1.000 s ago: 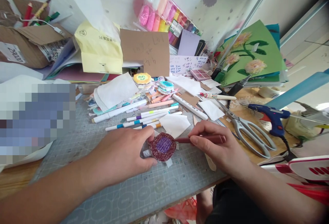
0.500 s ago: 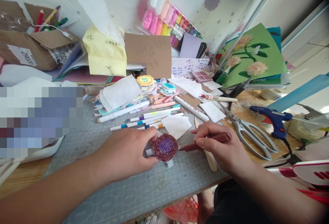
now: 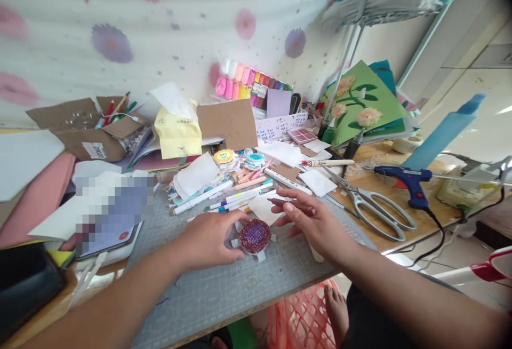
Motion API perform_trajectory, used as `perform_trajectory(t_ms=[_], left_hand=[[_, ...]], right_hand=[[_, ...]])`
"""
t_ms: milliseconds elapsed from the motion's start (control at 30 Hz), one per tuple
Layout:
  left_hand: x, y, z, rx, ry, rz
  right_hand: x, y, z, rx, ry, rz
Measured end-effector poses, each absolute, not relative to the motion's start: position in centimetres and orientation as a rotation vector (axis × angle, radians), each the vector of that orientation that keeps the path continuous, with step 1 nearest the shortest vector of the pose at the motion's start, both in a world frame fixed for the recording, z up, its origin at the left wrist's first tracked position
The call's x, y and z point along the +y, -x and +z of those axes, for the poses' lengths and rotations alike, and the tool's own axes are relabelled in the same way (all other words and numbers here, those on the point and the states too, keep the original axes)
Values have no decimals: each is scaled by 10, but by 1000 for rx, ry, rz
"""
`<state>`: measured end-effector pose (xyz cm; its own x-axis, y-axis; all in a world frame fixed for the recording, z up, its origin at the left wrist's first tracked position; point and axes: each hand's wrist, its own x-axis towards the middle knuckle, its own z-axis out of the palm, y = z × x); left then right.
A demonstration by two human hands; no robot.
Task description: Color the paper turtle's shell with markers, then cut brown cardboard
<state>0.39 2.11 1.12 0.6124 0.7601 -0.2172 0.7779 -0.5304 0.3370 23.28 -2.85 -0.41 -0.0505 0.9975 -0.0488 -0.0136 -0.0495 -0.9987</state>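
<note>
A round maroon disc with a purple scribbled centre lies low over the cutting mat; pale tabs stick out around its rim. My left hand holds its left edge between thumb and forefinger. To the right of the disc, my right hand holds a slim brown pen. The pen's tip points left and is away from the disc, while most of its barrel is hidden by the fingers. Under the right hand, one end of a wooden stick shows.
Behind my hands lie several white markers and paper scraps. Scissors and a blue glue gun lie on the right. A phone, partly blurred, is at left. Cardboard boxes stand behind.
My right hand has drawn the pen away from the disc's edge, and the pen tip now points up and left. My left hand stays at the disc. The camera view has shifted, showing more wall.
</note>
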Motion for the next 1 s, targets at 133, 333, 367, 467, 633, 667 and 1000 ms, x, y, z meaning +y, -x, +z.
perform_trajectory(t_ms=[133, 333, 367, 467, 633, 667, 1000], left_hand=[[22, -4, 9, 1211, -2466, -75], [23, -2, 9, 1073, -2497, -88], [24, -2, 9, 1042, -2500, -89], [25, 0, 9, 952, -2498, -82], [31, 9, 9, 885, -2423, -66], [32, 11, 10, 892, -2373, -42], [12, 6, 6, 796, -2023, 356]], right_hand=[[-32, -238, 0, -1180, 1160, 1251], [-41, -253, -1, -1216, 1131, 1291], [-42, -256, -3, -1223, 1128, 1308], [-47, -260, -8, -1225, 1125, 1353], [-50, -261, -16, -1227, 1061, 1395], [-50, -261, -16, -1212, 1032, 1396], [-41, -242, 5, -1102, 770, 1553]])
